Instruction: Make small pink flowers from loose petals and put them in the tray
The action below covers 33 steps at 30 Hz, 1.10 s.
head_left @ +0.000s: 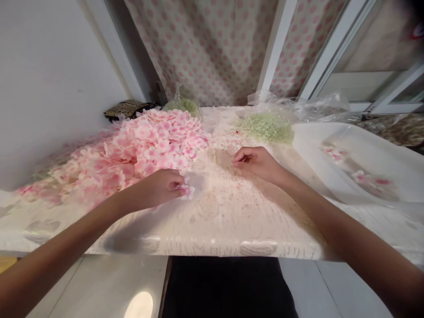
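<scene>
1. Pile of pink blossoms (149,145): heaped over the left part of the counter (218,225), just beyond the left hand (162,187).
2. Left hand: thumb and fingers pinch a small pink-and-white flower (187,191), which sticks out from the fingertips toward the right hand (255,162). The forearm reaches in from the lower left, back of the hand turned up.
3. Counter cover: printed with script-like marks and rounded motifs, too blurred to read.
4. Right hand: near the middle of the counter, well apart from the held flower; fingers curled in toward the thumb. Whether it pinches anything, I cannot tell. The forearm slants in from the lower right.
5. Pale green shreds (268,128): beyond the right hand.
6. White tub (334,181): right of that hand, with several flower pieces (372,179) inside.
</scene>
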Each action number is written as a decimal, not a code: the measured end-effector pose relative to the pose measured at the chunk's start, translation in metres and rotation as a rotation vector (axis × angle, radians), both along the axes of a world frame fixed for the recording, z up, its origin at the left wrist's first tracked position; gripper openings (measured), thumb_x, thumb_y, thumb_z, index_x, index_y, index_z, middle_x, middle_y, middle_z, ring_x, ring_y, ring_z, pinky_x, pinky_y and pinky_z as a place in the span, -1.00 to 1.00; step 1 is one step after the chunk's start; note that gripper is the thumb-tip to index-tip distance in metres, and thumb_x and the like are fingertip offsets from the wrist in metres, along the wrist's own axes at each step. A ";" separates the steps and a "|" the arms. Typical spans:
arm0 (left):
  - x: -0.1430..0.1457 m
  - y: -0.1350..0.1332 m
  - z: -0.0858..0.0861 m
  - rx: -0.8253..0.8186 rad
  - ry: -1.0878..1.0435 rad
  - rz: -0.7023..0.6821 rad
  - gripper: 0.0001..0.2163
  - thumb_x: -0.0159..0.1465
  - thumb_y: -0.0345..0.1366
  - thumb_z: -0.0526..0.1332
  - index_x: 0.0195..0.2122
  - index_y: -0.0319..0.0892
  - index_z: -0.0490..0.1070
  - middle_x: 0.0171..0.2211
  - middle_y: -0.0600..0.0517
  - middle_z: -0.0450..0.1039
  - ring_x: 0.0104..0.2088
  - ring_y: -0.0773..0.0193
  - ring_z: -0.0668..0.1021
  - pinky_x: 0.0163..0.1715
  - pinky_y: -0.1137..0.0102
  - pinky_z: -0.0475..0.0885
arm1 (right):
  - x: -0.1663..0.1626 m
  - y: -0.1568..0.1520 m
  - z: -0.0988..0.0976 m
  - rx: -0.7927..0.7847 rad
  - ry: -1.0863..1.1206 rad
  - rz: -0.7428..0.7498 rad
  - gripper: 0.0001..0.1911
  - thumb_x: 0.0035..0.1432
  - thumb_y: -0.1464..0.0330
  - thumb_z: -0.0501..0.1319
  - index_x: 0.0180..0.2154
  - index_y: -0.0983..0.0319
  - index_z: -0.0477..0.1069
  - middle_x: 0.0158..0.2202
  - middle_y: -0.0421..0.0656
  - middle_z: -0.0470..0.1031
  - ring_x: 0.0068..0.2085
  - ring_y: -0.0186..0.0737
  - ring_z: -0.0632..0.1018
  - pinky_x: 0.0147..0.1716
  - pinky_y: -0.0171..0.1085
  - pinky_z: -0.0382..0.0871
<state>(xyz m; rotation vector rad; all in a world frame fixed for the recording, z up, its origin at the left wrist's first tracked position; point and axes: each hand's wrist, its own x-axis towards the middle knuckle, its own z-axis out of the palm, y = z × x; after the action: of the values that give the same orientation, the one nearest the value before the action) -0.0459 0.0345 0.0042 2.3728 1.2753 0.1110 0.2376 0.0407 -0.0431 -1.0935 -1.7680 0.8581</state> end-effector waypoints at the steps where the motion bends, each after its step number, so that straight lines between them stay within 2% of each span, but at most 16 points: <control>1: 0.002 0.000 0.001 -0.032 0.007 0.011 -0.77 0.19 -0.17 0.12 -0.49 -0.21 0.39 -0.53 0.09 0.31 -0.58 0.39 0.37 -0.59 0.49 0.18 | -0.001 -0.001 0.001 0.004 0.001 0.014 -0.93 -0.03 0.42 0.25 -0.52 0.27 0.41 -0.48 -0.22 0.41 -0.43 -0.35 0.41 -0.42 -0.33 0.23; 5: 0.016 -0.001 0.005 -0.065 -0.070 0.016 -0.73 0.24 -0.16 0.07 -0.52 -0.21 0.32 -0.57 0.11 0.26 -0.54 0.39 0.36 -0.56 0.50 0.17 | -0.011 -0.011 0.009 0.013 0.039 0.128 -0.92 -0.03 0.39 0.28 -0.50 0.26 0.43 -0.38 -0.19 0.44 -0.35 -0.33 0.45 -0.36 -0.33 0.27; 10: 0.046 -0.005 0.005 -0.137 -0.317 -0.044 -0.72 0.28 -0.19 0.05 -0.49 -0.23 0.34 -0.50 0.09 0.38 -0.44 0.38 0.45 -0.42 0.50 0.29 | -0.026 -0.026 0.018 -0.026 0.161 0.295 -0.94 -0.03 0.40 0.30 -0.49 0.25 0.46 -0.24 -0.15 0.44 -0.15 -0.25 0.47 -0.23 -0.30 0.31; 14: 0.060 -0.006 0.004 -0.184 -0.407 -0.073 -0.72 0.30 -0.20 0.03 -0.46 -0.24 0.37 -0.47 0.06 0.44 -0.40 0.36 0.50 -0.35 0.47 0.35 | -0.027 -0.028 0.016 -0.090 0.197 0.244 -0.94 0.00 0.40 0.28 -0.48 0.26 0.45 -0.38 -0.19 0.48 -0.32 -0.33 0.49 -0.31 -0.31 0.34; 17: 0.064 0.001 0.002 -0.100 -0.459 0.000 -0.73 0.28 -0.20 0.06 -0.48 -0.24 0.36 -0.50 0.05 0.44 -0.43 0.34 0.51 -0.37 0.45 0.37 | -0.024 -0.025 0.012 -0.115 0.195 0.185 -0.93 0.00 0.39 0.27 -0.48 0.25 0.43 -0.42 -0.22 0.49 -0.40 -0.38 0.48 -0.38 -0.35 0.33; 19: 0.066 0.009 0.001 -0.068 -0.544 0.056 -0.78 0.25 -0.21 0.10 -0.45 -0.24 0.34 -0.48 0.04 0.46 -0.41 0.31 0.53 -0.36 0.42 0.39 | -0.022 -0.023 0.010 -0.158 0.146 0.222 -0.91 0.01 0.37 0.26 -0.48 0.25 0.43 -0.44 -0.22 0.48 -0.44 -0.39 0.46 -0.44 -0.37 0.31; 22: 0.072 0.019 0.000 -0.136 -0.706 0.142 -0.90 0.23 -0.30 0.11 -0.29 -0.21 0.25 -0.44 0.03 0.49 -0.36 0.28 0.56 -0.28 0.37 0.42 | -0.019 -0.023 0.012 -0.216 0.010 0.364 -0.93 0.02 0.37 0.25 -0.45 0.25 0.45 -0.43 -0.22 0.47 -0.43 -0.38 0.45 -0.43 -0.36 0.31; 24: 0.078 0.024 0.001 -0.176 -0.754 0.166 -0.91 0.24 -0.35 0.09 -0.25 -0.20 0.19 -0.42 0.03 0.49 -0.34 0.28 0.57 -0.24 0.35 0.41 | -0.017 -0.023 0.016 -0.147 -0.080 0.406 -0.97 0.01 0.40 0.26 -0.44 0.24 0.47 -0.36 -0.21 0.45 -0.37 -0.37 0.45 -0.38 -0.35 0.31; 26: 0.083 0.026 0.000 -0.164 -0.737 0.137 -0.94 0.25 -0.37 0.07 -0.28 -0.20 0.17 -0.42 0.04 0.46 -0.33 0.29 0.55 -0.26 0.37 0.39 | -0.015 -0.023 0.020 -0.012 -0.100 0.333 -0.97 0.01 0.41 0.27 -0.46 0.22 0.47 -0.32 -0.20 0.41 -0.29 -0.34 0.44 -0.33 -0.34 0.29; 30: 0.087 0.026 -0.007 -0.064 -0.682 -0.017 -0.94 0.27 -0.33 0.06 -0.31 -0.19 0.17 -0.39 0.06 0.37 -0.32 0.33 0.49 -0.34 0.45 0.34 | -0.011 -0.020 0.023 0.210 0.015 0.002 -0.92 0.00 0.43 0.28 -0.50 0.21 0.42 -0.33 -0.19 0.37 -0.16 -0.25 0.42 -0.26 -0.30 0.25; 33: 0.087 0.024 -0.016 -0.039 -0.652 -0.122 -0.94 0.29 -0.31 0.02 -0.26 -0.18 0.16 -0.39 0.09 0.32 -0.38 0.38 0.44 -0.41 0.50 0.28 | -0.015 -0.018 0.020 0.287 0.014 -0.086 -0.89 -0.01 0.47 0.26 -0.52 0.22 0.37 -0.32 -0.18 0.38 -0.19 -0.25 0.44 -0.23 -0.28 0.27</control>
<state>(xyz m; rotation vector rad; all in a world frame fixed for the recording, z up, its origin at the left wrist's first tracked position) 0.0410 0.0582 -0.0113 2.1036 0.8054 0.7433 0.2227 0.0227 -0.0230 -0.9631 -1.7556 0.5379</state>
